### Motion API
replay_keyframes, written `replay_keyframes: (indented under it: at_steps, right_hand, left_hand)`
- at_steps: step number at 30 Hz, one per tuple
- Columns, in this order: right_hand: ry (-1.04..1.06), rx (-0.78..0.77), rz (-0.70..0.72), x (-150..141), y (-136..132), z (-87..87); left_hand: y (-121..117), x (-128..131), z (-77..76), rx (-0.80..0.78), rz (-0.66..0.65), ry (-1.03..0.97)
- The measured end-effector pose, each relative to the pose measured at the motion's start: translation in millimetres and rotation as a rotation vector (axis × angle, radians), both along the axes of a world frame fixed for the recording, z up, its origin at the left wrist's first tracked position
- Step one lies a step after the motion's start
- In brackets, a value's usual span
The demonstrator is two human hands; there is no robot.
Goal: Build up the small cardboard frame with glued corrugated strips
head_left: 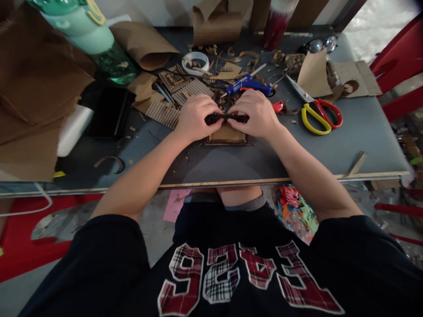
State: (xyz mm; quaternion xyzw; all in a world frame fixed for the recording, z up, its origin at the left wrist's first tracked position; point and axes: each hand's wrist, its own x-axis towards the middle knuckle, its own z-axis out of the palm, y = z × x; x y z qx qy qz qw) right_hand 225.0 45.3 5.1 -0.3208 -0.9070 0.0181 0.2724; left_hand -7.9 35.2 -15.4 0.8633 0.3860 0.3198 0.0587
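My left hand (194,116) and my right hand (256,113) meet at the middle of the grey table (346,141). Both pinch the ends of a dark corrugated cardboard strip (226,118) held level between them. Just below the strip lies a small square cardboard piece (227,135) with a corrugated border, flat on the table. My fingers curl round the strip's ends and hide them.
A blue glue gun (249,85) lies just behind my hands. Scissors with yellow and red handles (319,115) rest to the right. Cardboard scraps (178,88), a tape roll (195,63), a green bottle (95,39) and a dark tray (107,112) crowd the left and back.
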Motion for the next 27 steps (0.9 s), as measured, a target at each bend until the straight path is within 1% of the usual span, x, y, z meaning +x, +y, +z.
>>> replay_keyframes:
  at_steps: [4,8,14,19,23,27]
  right_hand:
    - [-0.013,-0.030,0.006,-1.0,-0.2,0.0]
    - [-0.011,-0.020,0.013,0.0,0.6,-0.2]
    - [-0.015,-0.027,0.022,1.5,0.4,1.3]
    - [-0.007,-0.021,0.043,1.1,-0.5,1.7]
    - [-0.011,-0.045,0.047,-0.1,-0.9,1.2]
    - [-0.014,-0.049,0.068,-1.1,0.0,0.4]
  left_hand:
    - [-0.5,-1.5,2.6,-0.011,-0.025,-0.002]
    - [1.2,-5.0,4.8,-0.027,-0.068,0.008]
    - [3.0,-8.0,3.2,-0.043,-0.053,0.024]
    - [3.8,-8.6,3.6,-0.052,-0.081,0.025]
    - [3.7,-8.3,6.9,-0.037,-0.100,0.010]
    - [4.1,-7.3,6.6,-0.025,-0.106,0.003]
